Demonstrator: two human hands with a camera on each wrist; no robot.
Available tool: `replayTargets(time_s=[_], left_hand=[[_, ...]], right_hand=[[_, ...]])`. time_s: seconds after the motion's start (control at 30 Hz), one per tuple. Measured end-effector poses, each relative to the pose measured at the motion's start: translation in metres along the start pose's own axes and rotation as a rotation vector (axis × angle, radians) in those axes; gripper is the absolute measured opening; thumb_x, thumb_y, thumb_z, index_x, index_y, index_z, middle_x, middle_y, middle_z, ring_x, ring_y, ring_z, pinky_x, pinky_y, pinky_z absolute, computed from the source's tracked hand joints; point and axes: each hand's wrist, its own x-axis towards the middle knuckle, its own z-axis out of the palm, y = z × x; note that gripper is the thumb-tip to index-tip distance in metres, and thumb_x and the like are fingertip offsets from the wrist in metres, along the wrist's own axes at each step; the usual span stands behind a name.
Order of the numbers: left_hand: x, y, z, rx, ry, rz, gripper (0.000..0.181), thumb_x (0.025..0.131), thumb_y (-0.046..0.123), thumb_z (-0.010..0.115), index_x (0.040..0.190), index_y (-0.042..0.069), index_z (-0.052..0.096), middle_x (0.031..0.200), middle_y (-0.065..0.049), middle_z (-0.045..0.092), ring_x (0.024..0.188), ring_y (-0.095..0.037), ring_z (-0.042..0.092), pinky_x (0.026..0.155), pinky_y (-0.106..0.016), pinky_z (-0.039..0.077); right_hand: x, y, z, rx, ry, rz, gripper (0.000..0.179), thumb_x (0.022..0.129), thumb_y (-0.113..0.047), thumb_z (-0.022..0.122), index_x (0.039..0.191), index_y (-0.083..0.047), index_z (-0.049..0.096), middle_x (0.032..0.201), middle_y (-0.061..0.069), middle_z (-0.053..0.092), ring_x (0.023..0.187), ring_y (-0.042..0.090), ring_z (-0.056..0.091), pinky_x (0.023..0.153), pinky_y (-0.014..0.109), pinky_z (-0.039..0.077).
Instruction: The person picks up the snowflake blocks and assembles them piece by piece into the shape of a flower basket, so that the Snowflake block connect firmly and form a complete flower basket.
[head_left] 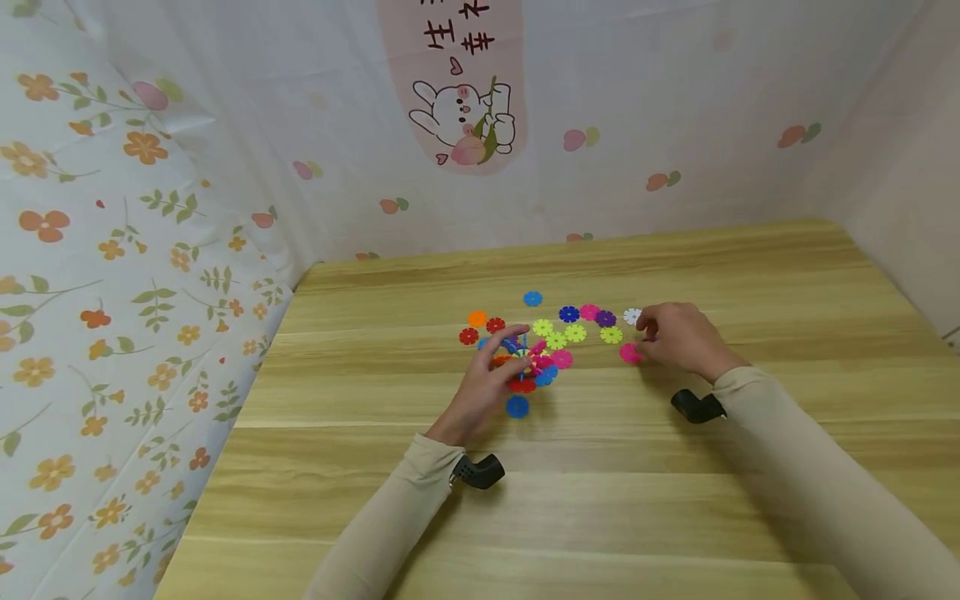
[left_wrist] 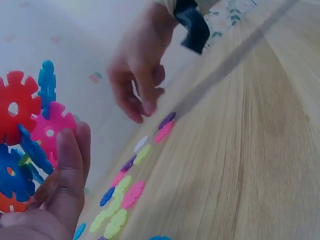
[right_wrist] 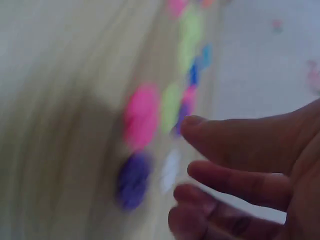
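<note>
My left hand [head_left: 483, 385] grips a cluster of interlocking plastic snowflake discs [left_wrist: 17, 117], joined at angles in red, blue and pink. In the left wrist view its fingers lie against the pink disc [left_wrist: 52, 131] of that cluster. Over at the right, my right hand [head_left: 684, 337] hovers just above the table, thumb and fingers apart with nothing between them. Below it in the right wrist view lie a loose purple disc [right_wrist: 134, 181] and a pink disc [right_wrist: 142, 117], both blurred. A white disc [head_left: 632, 317] is close to the fingertips.
Loose discs lie flat on the wooden table [head_left: 360, 483]: yellow-green ones [head_left: 556, 340] in the middle, a dark blue one [head_left: 569, 314] behind, an orange one [head_left: 477, 318] at left, and a blue one [head_left: 517, 407] in front. A patterned cloth [head_left: 337, 125] hangs behind the table.
</note>
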Motion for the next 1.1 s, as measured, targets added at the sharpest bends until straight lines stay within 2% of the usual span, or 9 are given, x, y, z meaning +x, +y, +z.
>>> replayTargets(time_s=[0.1, 0.23, 0.37, 0.5, 0.67, 0.8, 0.9, 1.03, 1.1], left_hand=[[0.000, 0.000, 0.002, 0.043, 0.001, -0.012, 0.041, 0.097, 0.014, 0.050, 0.137, 0.009, 0.039, 0.141, -0.013, 0.024, 0.089, -0.018, 0.054, 0.080, -0.029, 0.047], [0.000, 0.001, 0.004, 0.065, -0.001, -0.040, 0.039, 0.097, 0.016, 0.051, 0.135, 0.013, 0.042, 0.139, -0.010, 0.030, 0.098, -0.023, 0.056, 0.086, -0.034, 0.048], [0.000, 0.002, 0.005, -0.028, -0.009, -0.057, 0.037, 0.096, 0.015, 0.051, 0.133, 0.015, 0.044, 0.132, -0.015, 0.041, 0.097, -0.028, 0.061, 0.086, -0.034, 0.049], [0.000, 0.002, 0.005, -0.142, -0.027, -0.061, 0.037, 0.097, 0.011, 0.050, 0.133, 0.013, 0.043, 0.123, -0.021, 0.048, 0.097, -0.034, 0.063, 0.085, -0.038, 0.049], [0.002, 0.003, 0.006, -0.188, -0.040, -0.059, 0.037, 0.098, 0.010, 0.048, 0.134, 0.014, 0.043, 0.128, -0.027, 0.044, 0.103, -0.040, 0.059, 0.084, -0.042, 0.048], [0.004, 0.001, 0.006, -0.178, -0.033, -0.054, 0.036, 0.097, 0.010, 0.049, 0.133, 0.015, 0.045, 0.134, -0.025, 0.038, 0.113, -0.040, 0.052, 0.083, -0.042, 0.049], [0.004, 0.001, 0.005, -0.148, -0.037, -0.063, 0.036, 0.097, 0.012, 0.049, 0.133, 0.016, 0.045, 0.131, -0.029, 0.039, 0.111, -0.037, 0.054, 0.084, -0.041, 0.049], [0.004, 0.000, 0.004, -0.102, -0.029, -0.065, 0.035, 0.098, 0.013, 0.048, 0.132, 0.017, 0.045, 0.124, -0.031, 0.041, 0.097, -0.030, 0.063, 0.084, -0.039, 0.050], [0.005, -0.001, 0.004, -0.078, -0.021, -0.058, 0.035, 0.098, 0.012, 0.047, 0.132, 0.016, 0.045, 0.128, -0.027, 0.036, 0.090, -0.027, 0.062, 0.081, -0.036, 0.052]], right_hand=[[0.000, 0.011, 0.001, -0.107, -0.024, 0.049, 0.025, 0.076, -0.017, 0.075, 0.091, 0.002, 0.068, 0.084, 0.013, 0.064, 0.074, 0.027, 0.057, 0.063, 0.042, 0.048], [-0.003, 0.017, 0.004, -0.119, -0.025, 0.100, 0.018, 0.075, -0.016, 0.077, 0.084, -0.003, 0.069, 0.083, 0.012, 0.064, 0.075, 0.027, 0.056, 0.061, 0.041, 0.047], [-0.004, 0.019, 0.006, -0.063, 0.011, 0.116, 0.018, 0.074, -0.013, 0.077, 0.078, -0.003, 0.062, 0.074, 0.008, 0.059, 0.068, 0.025, 0.052, 0.057, 0.038, 0.043], [-0.005, 0.019, 0.008, 0.026, 0.048, 0.080, 0.016, 0.075, -0.007, 0.076, 0.079, -0.004, 0.060, 0.071, 0.005, 0.062, 0.066, 0.022, 0.055, 0.060, 0.038, 0.042], [-0.005, 0.007, 0.011, 0.185, 0.082, 0.026, 0.011, 0.079, -0.005, 0.070, 0.087, -0.002, 0.063, 0.072, 0.004, 0.063, 0.061, 0.018, 0.059, 0.057, 0.032, 0.047], [-0.006, -0.014, 0.011, 0.419, 0.045, 0.042, 0.011, 0.084, -0.005, 0.066, 0.093, 0.001, 0.063, 0.075, 0.011, 0.066, 0.060, 0.025, 0.064, 0.055, 0.033, 0.053], [-0.007, -0.029, 0.011, 0.553, 0.001, 0.053, 0.011, 0.087, -0.005, 0.064, 0.096, 0.001, 0.063, 0.076, 0.014, 0.068, 0.063, 0.032, 0.066, 0.056, 0.040, 0.055], [-0.008, -0.046, 0.013, 0.596, -0.024, 0.021, 0.012, 0.087, -0.007, 0.063, 0.098, -0.001, 0.062, 0.074, 0.015, 0.068, 0.063, 0.034, 0.065, 0.053, 0.043, 0.053], [-0.009, -0.053, 0.014, 0.612, -0.030, 0.006, 0.014, 0.088, -0.009, 0.064, 0.099, -0.003, 0.061, 0.075, 0.015, 0.068, 0.063, 0.034, 0.065, 0.051, 0.041, 0.051]])
